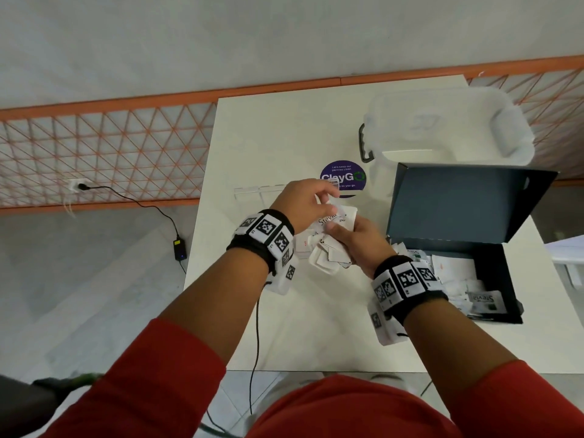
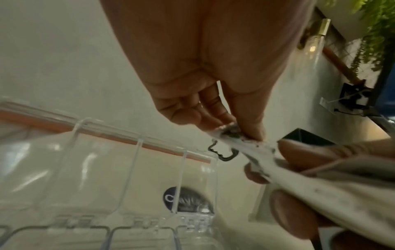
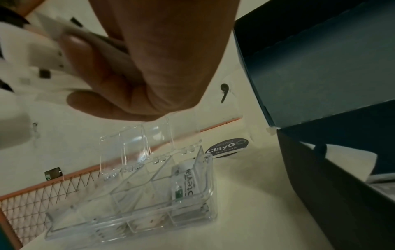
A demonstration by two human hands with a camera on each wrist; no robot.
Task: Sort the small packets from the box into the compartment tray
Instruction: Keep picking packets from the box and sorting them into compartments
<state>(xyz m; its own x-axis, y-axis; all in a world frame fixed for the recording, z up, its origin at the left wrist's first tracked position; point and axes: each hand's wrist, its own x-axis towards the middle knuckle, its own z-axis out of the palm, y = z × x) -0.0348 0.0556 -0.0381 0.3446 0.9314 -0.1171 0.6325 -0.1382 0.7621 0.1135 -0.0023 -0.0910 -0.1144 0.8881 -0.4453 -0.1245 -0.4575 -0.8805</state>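
- Packets (image 1: 328,251) sit bunched in the right hand (image 1: 360,245), fingers curled round them, above the table (image 1: 268,137) between tray (image 3: 136,194) and box (image 1: 467,222); the loose bunch could spill.
- Left hand (image 1: 303,207) pinches one Stevia packet (image 1: 336,218) off the bunch; a neighbour may drag along.
- Only the right wrist view shows a packet already standing in the tray's end compartment.
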